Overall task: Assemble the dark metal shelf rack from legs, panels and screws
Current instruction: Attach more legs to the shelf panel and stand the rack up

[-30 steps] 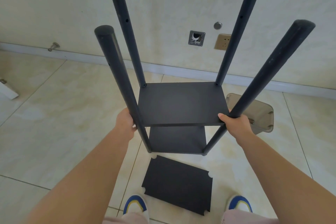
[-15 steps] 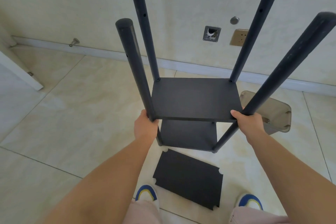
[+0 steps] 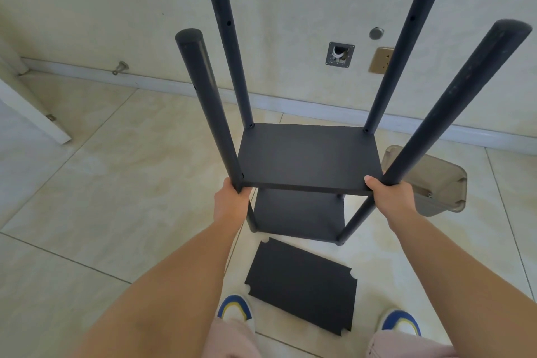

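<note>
The rack stands on the tile floor right in front of the person, four legs up, two panels fitted. The left hand wraps the near leg at 9 o'clock; the right hand grips the near leg at 3, thumb on the upper panel's edge. A loose panel lies flat at 6, between the shoes. A bin lies just beyond the right hand.
</note>
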